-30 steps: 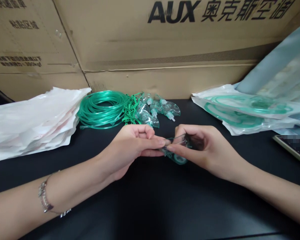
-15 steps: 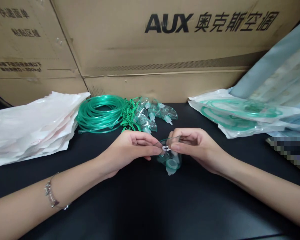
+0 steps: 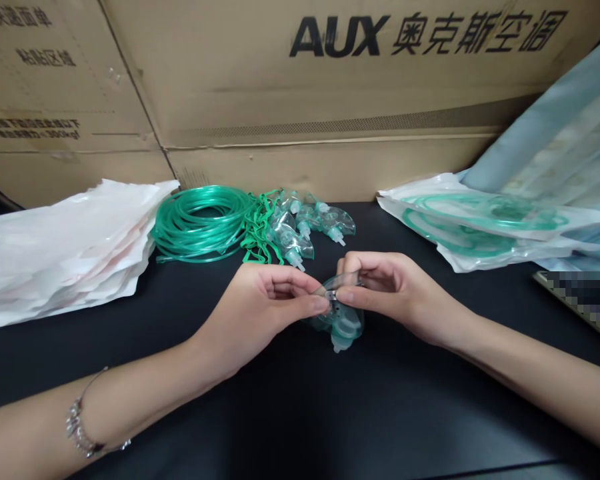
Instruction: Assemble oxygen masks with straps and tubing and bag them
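Between my hands is a clear green oxygen mask (image 3: 347,323), its connector end pointing down toward the black table. My left hand (image 3: 275,300) is closed, thumb and forefinger pinching the mask's edge at a small metal nose clip (image 3: 331,295). From the other side my right hand (image 3: 385,287) pinches the same clip and the mask's rim, its other fingers curled behind. Fingertips partly cover the clip. Behind them lie several more oxygen masks (image 3: 293,233) in a heap, beside a tangle of green elastic straps (image 3: 261,233).
A coil of green tubing (image 3: 200,223) sits left of the straps. White packaging pouches (image 3: 65,247) are stacked at the left; sealed pouches with green tubing (image 3: 480,223) lie at the right. A large cardboard box (image 3: 300,100) stands at the back, a blue curtain (image 3: 540,127) at the right.
My left fingers have shifted slightly inward, closer to my right fingertips on the nose clip. The mask has tilted a little. The whole view has moved slightly.
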The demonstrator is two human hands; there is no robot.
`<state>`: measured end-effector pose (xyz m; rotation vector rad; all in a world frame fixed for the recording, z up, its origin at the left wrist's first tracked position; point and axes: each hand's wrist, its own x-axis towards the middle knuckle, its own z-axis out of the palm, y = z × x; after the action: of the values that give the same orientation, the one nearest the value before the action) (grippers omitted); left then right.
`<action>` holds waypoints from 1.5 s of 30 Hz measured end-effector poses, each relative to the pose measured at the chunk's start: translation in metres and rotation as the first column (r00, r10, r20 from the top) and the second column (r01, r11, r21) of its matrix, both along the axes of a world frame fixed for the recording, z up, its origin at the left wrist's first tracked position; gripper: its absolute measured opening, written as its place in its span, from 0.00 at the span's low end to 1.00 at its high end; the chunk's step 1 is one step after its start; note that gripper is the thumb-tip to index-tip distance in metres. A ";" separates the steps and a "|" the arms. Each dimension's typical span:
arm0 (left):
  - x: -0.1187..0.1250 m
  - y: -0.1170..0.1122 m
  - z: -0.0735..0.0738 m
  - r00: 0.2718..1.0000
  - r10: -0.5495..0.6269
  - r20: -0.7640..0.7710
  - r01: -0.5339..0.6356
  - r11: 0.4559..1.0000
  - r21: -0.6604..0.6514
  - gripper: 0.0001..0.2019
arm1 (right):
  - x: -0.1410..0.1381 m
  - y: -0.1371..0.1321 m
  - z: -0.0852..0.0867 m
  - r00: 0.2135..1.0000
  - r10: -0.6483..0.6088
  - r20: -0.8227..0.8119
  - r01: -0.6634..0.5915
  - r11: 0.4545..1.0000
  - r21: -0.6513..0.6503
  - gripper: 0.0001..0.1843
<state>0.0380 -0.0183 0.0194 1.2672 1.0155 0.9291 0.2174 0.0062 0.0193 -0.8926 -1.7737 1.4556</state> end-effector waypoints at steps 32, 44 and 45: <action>-0.001 0.006 0.003 0.977 -0.158 0.144 0.178 0.975 -0.137 0.03 | 0.000 0.000 0.002 0.993 0.099 0.061 -0.102 0.994 0.047 0.08; -0.005 0.006 -0.001 0.956 -0.242 0.163 0.264 0.955 -0.132 0.02 | 0.002 0.005 0.001 0.976 0.218 0.021 -0.219 0.973 0.067 0.06; -0.005 0.006 -0.001 0.957 -0.243 0.158 0.264 0.956 -0.131 0.02 | 0.002 0.005 0.002 0.974 0.225 0.031 -0.227 0.968 0.106 0.05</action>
<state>0.0329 -0.0125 0.0189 1.1569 0.7755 0.7179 0.2194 0.0110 0.0212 -0.6670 -2.0011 1.4767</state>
